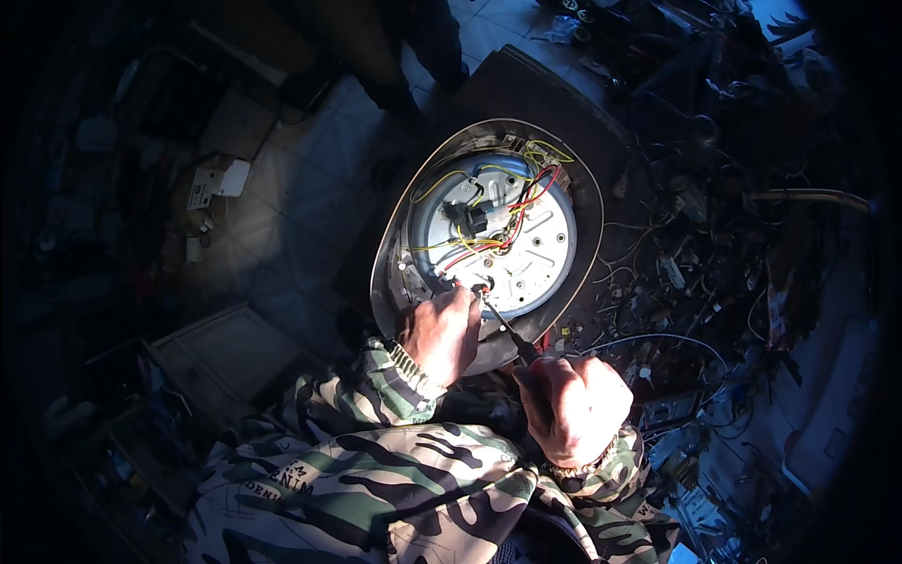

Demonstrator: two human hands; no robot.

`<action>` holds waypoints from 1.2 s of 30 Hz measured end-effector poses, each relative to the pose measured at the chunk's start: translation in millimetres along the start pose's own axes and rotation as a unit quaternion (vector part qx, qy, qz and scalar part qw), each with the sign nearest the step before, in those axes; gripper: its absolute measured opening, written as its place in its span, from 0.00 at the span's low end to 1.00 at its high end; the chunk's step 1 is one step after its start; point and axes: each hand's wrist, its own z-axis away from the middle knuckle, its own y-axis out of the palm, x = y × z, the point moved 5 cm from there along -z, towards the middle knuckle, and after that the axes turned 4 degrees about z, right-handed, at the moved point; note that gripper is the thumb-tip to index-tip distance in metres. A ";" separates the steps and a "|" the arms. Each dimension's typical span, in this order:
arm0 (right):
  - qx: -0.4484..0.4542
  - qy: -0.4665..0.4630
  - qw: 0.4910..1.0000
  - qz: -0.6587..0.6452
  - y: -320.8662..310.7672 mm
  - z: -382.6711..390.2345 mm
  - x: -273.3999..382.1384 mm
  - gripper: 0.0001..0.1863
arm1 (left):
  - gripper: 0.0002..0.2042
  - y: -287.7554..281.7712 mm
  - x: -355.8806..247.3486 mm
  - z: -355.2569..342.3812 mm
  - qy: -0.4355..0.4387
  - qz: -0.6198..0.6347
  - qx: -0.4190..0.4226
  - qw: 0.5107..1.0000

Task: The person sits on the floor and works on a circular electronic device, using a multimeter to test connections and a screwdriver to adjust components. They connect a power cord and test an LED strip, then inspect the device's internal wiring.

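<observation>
An oval metal housing [588, 242] holds a round silver base plate [540, 226] with red, yellow and black wires [520, 211] and a black plastic component [470, 218]. My left hand [437, 334] is closed at the plate's lower edge, fingertips pinched at a small part beside wire ends; what exactly they hold is too small to name. My right hand [573, 409] grips a screwdriver [526, 348], whose thin shaft reaches up-left to that same spot, near my left fingertips.
The housing rests on a dark worktop [503, 80] crowded with scraps, cables and small parts [676, 273] on the right. Another person's dark-clad legs [432, 47] stand beyond it. On the left are a tiled floor [282, 216], boxes [221, 179] and a wooden board [216, 357].
</observation>
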 end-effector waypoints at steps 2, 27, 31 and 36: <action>0.021 0.027 0.999 -0.036 -3.6 -4.2 -1.9 0.22 | 0.06 -1.5 -1.1 -0.1 -0.008 0.006 -0.002 1.000; -0.070 0.032 0.997 -0.032 7.5 2.5 0.5 0.23 | 0.15 10.0 11.2 1.6 -0.037 -0.035 0.054 0.997; 0.008 0.027 0.999 -0.025 3.0 0.8 2.7 0.20 | 0.07 6.6 8.0 0.2 -0.016 -0.005 0.016 1.000; -0.052 0.045 0.997 -0.046 4.7 -2.6 1.9 0.18 | 0.08 9.0 9.2 -1.0 -0.005 0.002 0.019 1.000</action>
